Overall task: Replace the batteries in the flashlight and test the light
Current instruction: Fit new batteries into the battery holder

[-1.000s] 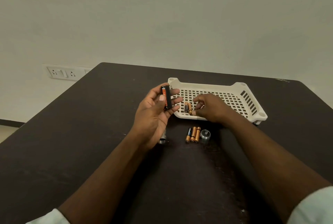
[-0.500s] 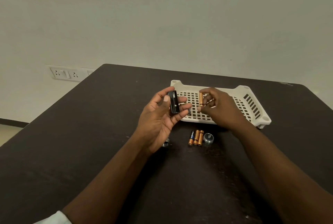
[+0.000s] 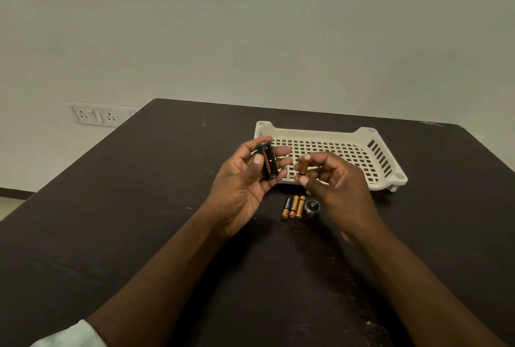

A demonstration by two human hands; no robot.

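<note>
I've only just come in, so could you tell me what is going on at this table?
A person is reloading a flashlight's battery holder. The left hand holds the black battery holder, one battery visible inside. The right hand pinches another battery beside it. Three batteries and the flashlight cap lie on the table before the white basket.

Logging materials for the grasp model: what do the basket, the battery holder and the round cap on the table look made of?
Basket: cream moulded plastic, probably; uniform colour, slotted grid, rounded corners.
Battery holder in the left hand: black plastic, dull sheen, by its look.
Round cap: silvery rim glints, likely metal; dark centre unclear.
</note>
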